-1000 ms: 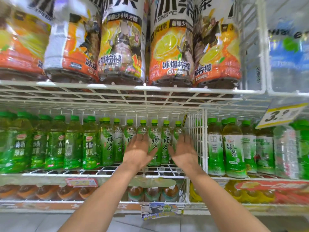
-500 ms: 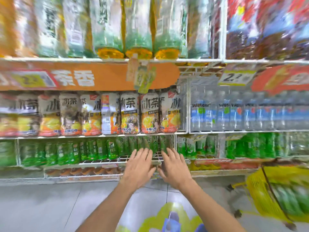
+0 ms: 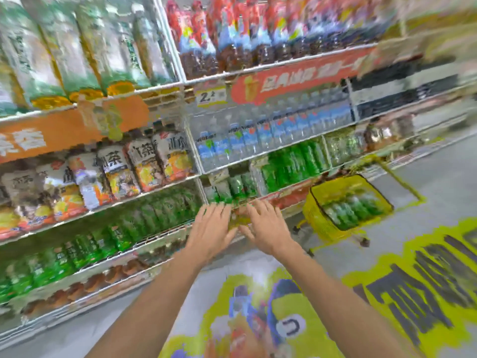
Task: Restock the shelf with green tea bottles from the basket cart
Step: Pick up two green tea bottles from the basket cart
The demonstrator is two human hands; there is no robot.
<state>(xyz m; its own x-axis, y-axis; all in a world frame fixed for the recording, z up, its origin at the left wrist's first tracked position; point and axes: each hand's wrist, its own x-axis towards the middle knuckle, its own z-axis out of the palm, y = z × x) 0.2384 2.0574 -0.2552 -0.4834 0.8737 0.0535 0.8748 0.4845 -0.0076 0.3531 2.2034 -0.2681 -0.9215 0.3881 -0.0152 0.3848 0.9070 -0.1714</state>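
Observation:
The picture is heavily blurred by motion. My left hand [image 3: 210, 229] and my right hand [image 3: 265, 228] are stretched out side by side, palms down, fingers straight, holding nothing. They hover in front of the low wire shelf [image 3: 160, 235] that carries rows of green tea bottles [image 3: 144, 218]. A yellow basket cart [image 3: 316, 217] stands on the floor to the right of my hands, with green tea bottles [image 3: 348, 206] lying inside it.
Higher shelves carry orange-labelled tea bottles [image 3: 116, 174], water bottles [image 3: 258, 135] and red-labelled drinks [image 3: 232, 37]. More green bottles [image 3: 291, 164] fill the shelf section behind the cart. A yellow floor sticker [image 3: 387, 293] covers the grey floor at the lower right.
I have backed away from the shelf and the view has swung right. My empty hands have come out of the green tea row, and the yellow basket cart has come into sight.

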